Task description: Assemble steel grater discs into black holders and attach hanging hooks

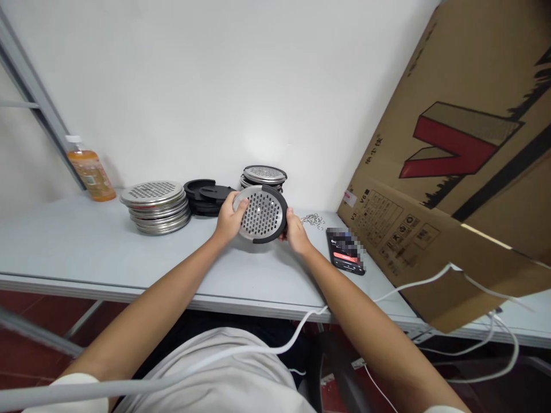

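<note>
Left hand: the left hand grips the left edge of a perforated metal disc, thumb pressed on its face near the rim, fingers behind it.
Right hand: the right hand clasps the disc's right edge, where a black rubber rim wraps the metal; fingers closed around that rim.
Held piece: the disc is tilted up toward the camera, lifted just above the grey table, between both hands.
Behind the hands: a short pile of finished discs with black rims stands near the wall, just beyond the held disc.
Left of it: loose black rings lie in a low heap, and further left a stack of bare perforated metal discs.
Far left: an orange drink bottle stands upright by the wall.
Right side: a small heap of metal clips, then a phone lying flat with its screen lit, beside a leaning cardboard box.
Front edge: a white cable runs across the person's lap.
</note>
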`<act>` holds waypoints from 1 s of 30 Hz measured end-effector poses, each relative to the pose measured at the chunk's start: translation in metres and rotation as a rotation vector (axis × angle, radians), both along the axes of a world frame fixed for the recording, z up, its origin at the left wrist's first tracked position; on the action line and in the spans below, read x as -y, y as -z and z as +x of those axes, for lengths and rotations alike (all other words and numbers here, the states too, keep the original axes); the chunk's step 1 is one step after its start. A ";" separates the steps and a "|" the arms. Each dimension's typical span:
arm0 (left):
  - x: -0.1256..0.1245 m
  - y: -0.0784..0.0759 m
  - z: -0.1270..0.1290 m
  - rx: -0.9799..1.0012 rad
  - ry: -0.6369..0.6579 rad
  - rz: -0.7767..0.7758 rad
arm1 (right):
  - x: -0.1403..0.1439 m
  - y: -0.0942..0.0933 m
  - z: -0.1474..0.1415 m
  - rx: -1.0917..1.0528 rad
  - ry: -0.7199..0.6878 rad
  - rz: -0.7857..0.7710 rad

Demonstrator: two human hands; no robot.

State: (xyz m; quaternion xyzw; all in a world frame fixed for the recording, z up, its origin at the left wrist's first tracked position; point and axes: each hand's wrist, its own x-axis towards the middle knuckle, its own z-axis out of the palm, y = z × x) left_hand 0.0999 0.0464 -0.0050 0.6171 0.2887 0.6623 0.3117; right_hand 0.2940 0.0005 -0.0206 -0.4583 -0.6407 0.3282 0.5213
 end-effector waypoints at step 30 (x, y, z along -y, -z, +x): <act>-0.011 -0.011 -0.023 -0.125 0.240 -0.114 | -0.021 -0.009 0.051 0.185 0.044 -0.138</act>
